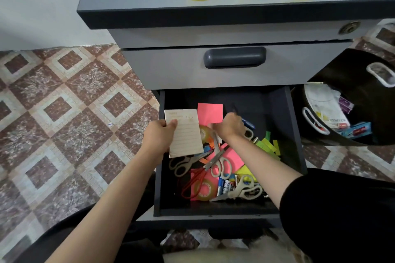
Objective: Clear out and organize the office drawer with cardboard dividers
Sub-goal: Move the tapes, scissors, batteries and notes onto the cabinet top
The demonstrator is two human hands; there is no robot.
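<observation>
Fingers of the right hand [229, 126] curl at a pink sheet's [209, 113] lower edge; whether they grip it is unclear. Left hand [159, 134] pinches a notepad [184, 134] over the open drawer [294, 134], lower centre, cluttered with scissors [222, 166], tape [205, 188] and batteries [224, 186]. Basket [346, 66], cut off at right, holds papers and boxes.

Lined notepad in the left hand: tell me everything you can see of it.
The lined notepad is a cream rectangular paper pad with ruled lines and faint print near its top. It looks flat, slightly tilted, held over the left side of the open drawer. The left hand pinches its left edge, thumb on the front. Its lower edge overlaps grey-handled scissors below; contact cannot be told.
</observation>
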